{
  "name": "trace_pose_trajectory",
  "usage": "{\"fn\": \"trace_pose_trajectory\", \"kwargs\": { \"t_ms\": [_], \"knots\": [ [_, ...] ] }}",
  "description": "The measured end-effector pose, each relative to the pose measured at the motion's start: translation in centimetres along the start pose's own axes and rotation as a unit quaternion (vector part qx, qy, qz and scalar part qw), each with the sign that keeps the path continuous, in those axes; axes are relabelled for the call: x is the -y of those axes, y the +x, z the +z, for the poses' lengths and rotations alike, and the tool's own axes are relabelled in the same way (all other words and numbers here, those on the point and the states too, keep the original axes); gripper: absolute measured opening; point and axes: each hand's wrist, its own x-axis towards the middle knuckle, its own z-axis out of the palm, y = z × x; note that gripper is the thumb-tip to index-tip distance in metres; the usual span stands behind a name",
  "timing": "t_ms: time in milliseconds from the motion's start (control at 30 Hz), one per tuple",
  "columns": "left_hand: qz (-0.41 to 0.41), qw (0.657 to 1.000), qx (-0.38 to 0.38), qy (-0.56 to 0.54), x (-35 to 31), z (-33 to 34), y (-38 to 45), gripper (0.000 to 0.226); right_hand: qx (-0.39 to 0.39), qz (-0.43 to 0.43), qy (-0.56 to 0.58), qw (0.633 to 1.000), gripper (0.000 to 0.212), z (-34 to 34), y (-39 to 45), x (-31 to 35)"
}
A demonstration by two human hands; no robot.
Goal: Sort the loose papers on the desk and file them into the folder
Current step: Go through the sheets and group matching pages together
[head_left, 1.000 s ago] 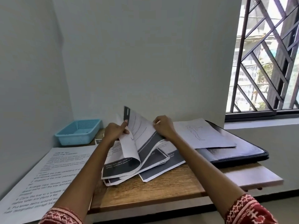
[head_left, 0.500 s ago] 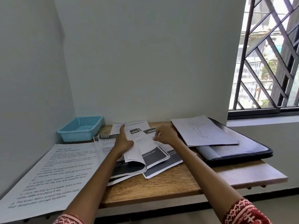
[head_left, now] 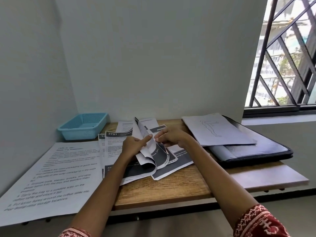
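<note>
A messy pile of loose printed papers [head_left: 172,165] with dark grey bands lies at the middle of the wooden desk [head_left: 164,190]. My left hand [head_left: 135,144] holds a curled sheet [head_left: 147,156] lifted off the pile, its thumb pressed against the sheet's edge. My right hand [head_left: 171,136] meets it from the right and pinches the same sheet near its top. A sheet headed 2701 [head_left: 116,141] lies flat just left of my left hand. The open dark folder [head_left: 253,149] lies at the right, with a sheet bearing a figure drawing [head_left: 215,129] on it.
A large instruction sheet [head_left: 51,177] covers the desk's left side. A light blue plastic basket [head_left: 83,125] stands in the back left corner. Walls close the back and left. A barred window [head_left: 287,62] is at the right, and the desk's right end overhangs past the folder.
The sheet that lay pressed down half a second ago is lifted and curled again between both hands. My view has dropped slightly toward the desk.
</note>
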Motion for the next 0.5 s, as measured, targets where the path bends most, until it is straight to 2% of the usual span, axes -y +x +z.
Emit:
{"fn": "trace_pose_trajectory", "kwargs": {
  "t_ms": [100,300,433,500],
  "knots": [
    [-0.012,1.000,0.002,0.000,-0.2,0.0,0.0,0.052,0.015,0.011,0.007,1.000,0.009,0.2,0.1,-0.5],
    [-0.024,0.999,0.032,0.008,0.2,-0.2,0.3,0.015,0.054,0.018,0.053,0.997,0.016,-0.1,0.1,-1.4],
    [-0.015,0.999,0.035,-0.001,0.4,-0.2,0.3,0.017,0.064,0.023,0.065,0.996,0.018,-0.3,0.3,-1.7],
    [-0.017,0.999,0.034,-0.019,0.3,-0.1,0.3,0.027,0.063,0.016,0.060,0.996,0.017,-0.3,0.2,-1.6]
  ]
}}
